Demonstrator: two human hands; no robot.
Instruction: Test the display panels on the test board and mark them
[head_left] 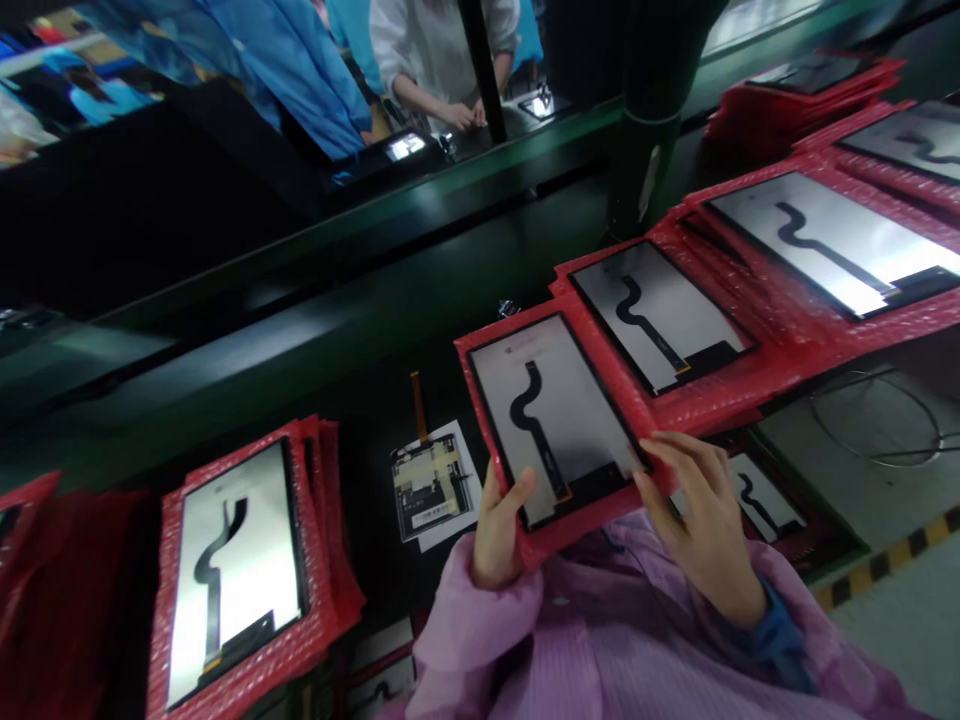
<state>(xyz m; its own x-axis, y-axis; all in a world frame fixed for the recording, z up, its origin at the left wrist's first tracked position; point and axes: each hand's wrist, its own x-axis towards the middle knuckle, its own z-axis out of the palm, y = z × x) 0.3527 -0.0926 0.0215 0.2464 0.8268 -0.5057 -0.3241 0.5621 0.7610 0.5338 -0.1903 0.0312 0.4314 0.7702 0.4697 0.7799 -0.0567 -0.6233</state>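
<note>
An LCD screen panel (570, 400) with a grey back and a curved black ribbon cable lies on a red bubble-wrap sleeve (551, 545) in front of me. My left hand (501, 525) grips its lower left corner, thumb on top. My right hand (701, 510) holds the lower right edge, fingertips on the panel's border and the red wrap. Just right of it, another LCD panel (656, 315) rests on red wrap. To the left, a small circuit assembly (431, 485) with an orange ribbon lies on a white sheet (469, 470).
Stacks of red-wrapped panels stand left (236, 580) and right (840, 240). Below right, another panel (765, 495) sits under the bench level. A dark green rail (337, 300) and a black post (645, 150) run behind. Across it, a person's hands (465, 115) are at work.
</note>
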